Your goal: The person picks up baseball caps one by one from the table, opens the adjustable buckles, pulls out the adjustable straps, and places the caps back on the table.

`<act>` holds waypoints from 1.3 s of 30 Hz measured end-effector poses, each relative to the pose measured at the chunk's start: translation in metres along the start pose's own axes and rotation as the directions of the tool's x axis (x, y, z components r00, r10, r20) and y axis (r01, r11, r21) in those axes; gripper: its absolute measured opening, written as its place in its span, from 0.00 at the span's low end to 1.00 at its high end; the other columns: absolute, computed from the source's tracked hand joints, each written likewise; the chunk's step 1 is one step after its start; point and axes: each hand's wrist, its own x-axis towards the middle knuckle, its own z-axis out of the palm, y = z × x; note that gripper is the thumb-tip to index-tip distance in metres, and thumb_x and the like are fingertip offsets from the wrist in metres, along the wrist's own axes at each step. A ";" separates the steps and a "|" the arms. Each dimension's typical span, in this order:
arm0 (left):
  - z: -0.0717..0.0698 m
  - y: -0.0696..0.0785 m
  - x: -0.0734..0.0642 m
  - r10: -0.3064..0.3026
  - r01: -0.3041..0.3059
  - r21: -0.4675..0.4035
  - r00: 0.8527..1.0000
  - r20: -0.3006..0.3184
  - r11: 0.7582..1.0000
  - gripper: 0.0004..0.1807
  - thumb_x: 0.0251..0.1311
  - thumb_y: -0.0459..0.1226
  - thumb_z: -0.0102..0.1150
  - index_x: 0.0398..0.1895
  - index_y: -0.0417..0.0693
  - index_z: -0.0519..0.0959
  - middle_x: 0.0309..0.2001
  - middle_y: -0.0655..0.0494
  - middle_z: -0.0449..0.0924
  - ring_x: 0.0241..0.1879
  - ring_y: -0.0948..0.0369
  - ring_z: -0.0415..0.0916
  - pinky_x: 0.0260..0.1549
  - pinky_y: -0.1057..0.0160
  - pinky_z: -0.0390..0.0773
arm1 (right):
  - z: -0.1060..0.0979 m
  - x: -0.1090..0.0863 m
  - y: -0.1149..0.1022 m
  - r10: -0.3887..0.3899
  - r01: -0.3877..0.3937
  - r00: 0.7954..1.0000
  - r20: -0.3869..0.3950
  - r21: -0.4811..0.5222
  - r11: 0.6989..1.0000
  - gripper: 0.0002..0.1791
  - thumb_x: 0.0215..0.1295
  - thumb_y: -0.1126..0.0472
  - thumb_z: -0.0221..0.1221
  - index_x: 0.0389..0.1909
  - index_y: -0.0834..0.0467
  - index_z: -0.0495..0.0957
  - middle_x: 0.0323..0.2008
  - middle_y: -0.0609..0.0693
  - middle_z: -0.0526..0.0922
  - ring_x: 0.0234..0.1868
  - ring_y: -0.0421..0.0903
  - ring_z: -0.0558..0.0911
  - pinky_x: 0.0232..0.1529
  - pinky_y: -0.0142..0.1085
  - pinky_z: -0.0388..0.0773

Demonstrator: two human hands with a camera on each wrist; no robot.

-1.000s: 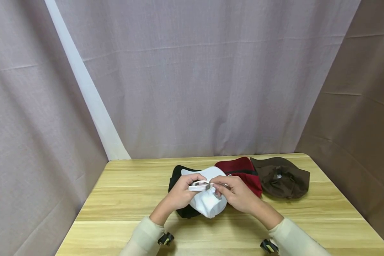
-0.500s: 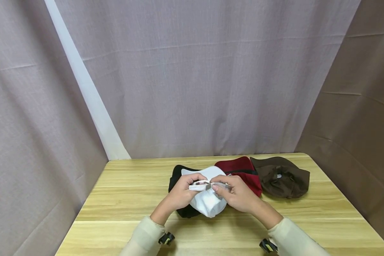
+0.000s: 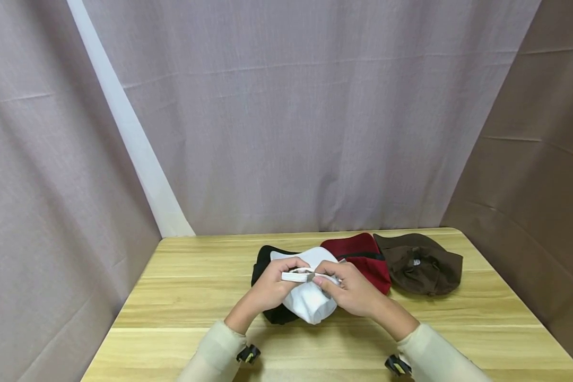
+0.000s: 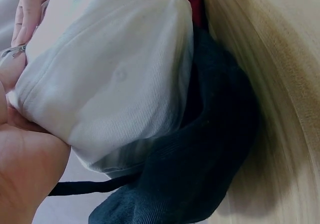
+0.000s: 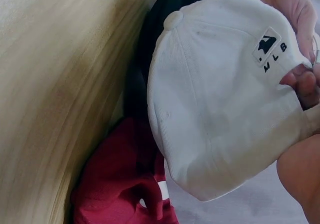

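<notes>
A white baseball cap [image 3: 310, 303] is held by both hands above the middle of the table, its back strap and metal buckle [image 3: 310, 277] uppermost. My left hand [image 3: 273, 284] grips the strap side of the cap's rim. On the other side of the buckle, my right hand [image 3: 350, 286] pinches the strap between thumb and forefinger. In the right wrist view the white cap [image 5: 220, 89] shows a small embroidered logo beside the back opening, where fingertips poke through. A black cap [image 4: 215, 119] lies under and behind the white one.
To the right of the white cap lies a dark red cap [image 3: 372, 270] with a black band. A brown cap [image 3: 425, 265] rests beside it, its inside facing up. Everything lies on a wooden table [image 3: 186, 297], with grey curtains [image 3: 286, 132] behind.
My right thumb and fingers have shifted slightly along the strap near the buckle. My left hand and the other caps have stayed where they were.
</notes>
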 end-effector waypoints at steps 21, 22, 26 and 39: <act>-0.001 0.000 -0.001 0.005 -0.004 -0.027 1.000 0.018 1.000 0.07 0.73 0.28 0.57 0.45 0.34 0.84 0.41 0.37 0.85 0.37 0.72 0.78 0.37 0.73 0.79 | -0.003 -0.005 -0.001 0.053 -0.054 0.997 0.051 0.021 0.998 0.11 0.79 0.65 0.58 0.44 0.47 0.87 0.37 0.43 0.90 0.36 0.41 0.83 0.40 0.31 0.79; -0.001 0.000 -0.002 0.003 -0.003 -0.028 1.000 0.020 1.000 0.07 0.74 0.28 0.57 0.45 0.34 0.84 0.41 0.37 0.85 0.37 0.72 0.78 0.37 0.73 0.79 | -0.003 -0.005 -0.001 0.059 -0.060 0.997 0.051 0.022 0.998 0.12 0.79 0.65 0.58 0.45 0.47 0.87 0.38 0.42 0.90 0.37 0.42 0.83 0.40 0.31 0.79; -0.001 0.000 -0.002 0.012 -0.011 -0.026 1.000 0.026 1.000 0.07 0.75 0.30 0.58 0.45 0.34 0.84 0.42 0.37 0.86 0.38 0.72 0.79 0.37 0.73 0.79 | -0.003 -0.007 -0.001 0.079 -0.081 0.995 0.059 0.028 0.996 0.12 0.79 0.65 0.57 0.47 0.47 0.87 0.36 0.43 0.89 0.37 0.39 0.82 0.41 0.31 0.79; 0.001 -0.001 -0.003 -0.006 0.006 -0.015 1.000 0.019 1.000 0.06 0.74 0.30 0.59 0.45 0.35 0.84 0.41 0.40 0.86 0.38 0.72 0.77 0.39 0.73 0.77 | -0.005 -0.008 -0.002 0.041 -0.041 0.998 0.054 -0.004 0.999 0.06 0.71 0.61 0.68 0.43 0.45 0.87 0.35 0.38 0.87 0.37 0.31 0.79 0.41 0.31 0.78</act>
